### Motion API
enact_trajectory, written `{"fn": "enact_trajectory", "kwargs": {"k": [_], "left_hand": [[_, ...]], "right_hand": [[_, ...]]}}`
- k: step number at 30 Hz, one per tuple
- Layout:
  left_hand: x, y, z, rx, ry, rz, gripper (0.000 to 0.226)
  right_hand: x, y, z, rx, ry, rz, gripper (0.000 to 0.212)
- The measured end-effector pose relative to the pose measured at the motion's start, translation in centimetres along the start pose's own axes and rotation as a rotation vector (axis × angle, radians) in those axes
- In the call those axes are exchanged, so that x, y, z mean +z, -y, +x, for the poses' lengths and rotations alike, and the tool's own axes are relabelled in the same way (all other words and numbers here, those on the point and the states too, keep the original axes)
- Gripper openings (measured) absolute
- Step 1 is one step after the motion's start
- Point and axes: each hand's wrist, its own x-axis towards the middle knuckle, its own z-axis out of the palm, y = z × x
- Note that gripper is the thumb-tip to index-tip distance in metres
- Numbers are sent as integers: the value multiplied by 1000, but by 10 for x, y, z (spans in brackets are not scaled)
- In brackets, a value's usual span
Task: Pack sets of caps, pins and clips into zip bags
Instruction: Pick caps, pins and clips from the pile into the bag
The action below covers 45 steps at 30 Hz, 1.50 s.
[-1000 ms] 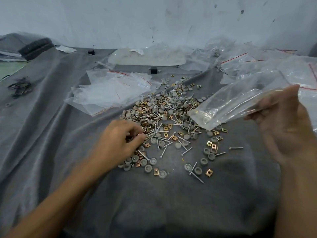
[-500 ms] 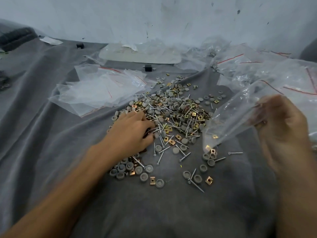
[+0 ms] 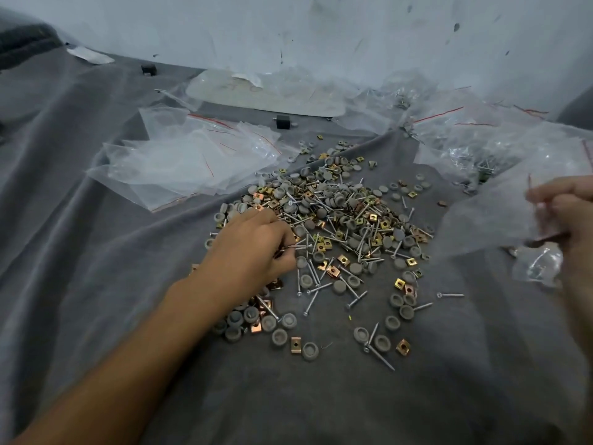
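One pin pinched; one bag held.

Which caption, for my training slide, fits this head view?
Left hand pinches a pin from the pile of caps, pins and clips; right hand holds a clear zip bag.

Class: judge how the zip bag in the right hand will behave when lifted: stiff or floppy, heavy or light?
Probably floppy: the zip bag crumples and sags from the right hand. Likely light: thin clear film, little visible inside. Perhaps slippery: glossy.
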Motion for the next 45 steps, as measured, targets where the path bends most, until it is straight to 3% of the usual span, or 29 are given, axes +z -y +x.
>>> {"fn": "enact_trajectory", "kwargs": {"k": [2, 5, 8, 13, 16, 20, 25, 32, 35, 38, 40, 45], "left_hand": [[-3, 1, 0, -14, -56, -36, 11], [-6, 2, 1, -17, -106, -54, 13], [-8, 3, 1, -33, -134, -64, 14], [-15, 0, 3, -95, -189, -216, 20], [-17, -9, 5, -122, -220, -509, 12], [-10, -20, 3, -92, -150, -662, 7], [-1, -28, -1, -37, -81, -617, 16], [-1, -31, -4, 39, -194, -354, 23], [-3, -34, -4, 79, -175, -451, 35], [-7, -23, -1, -12, -264, -530, 28], [-8, -11, 1, -108, -292, -438, 17], [1, -4, 2, -9, 6, -51, 17]], "right_hand": [[-2, 14, -3, -178, 107, -228, 21], [24, 44, -4, -374, 395, -468, 18], [64, 52, -2, -305, 628, -516, 21], [92, 26, -19, -164, 535, -304, 22], [97, 16, -23, -123, 514, -275, 27], [99, 18, -27, -133, 534, -225, 27], [99, 24, -31, -142, 571, -172, 27], [96, 27, -32, -118, 536, -192, 30], [97, 28, -33, -126, 548, -209, 33], [93, 25, -30, -106, 495, -169, 31], [89, 22, -27, -77, 444, -120, 29], [82, 18, -25, -57, 399, -72, 29]]}}
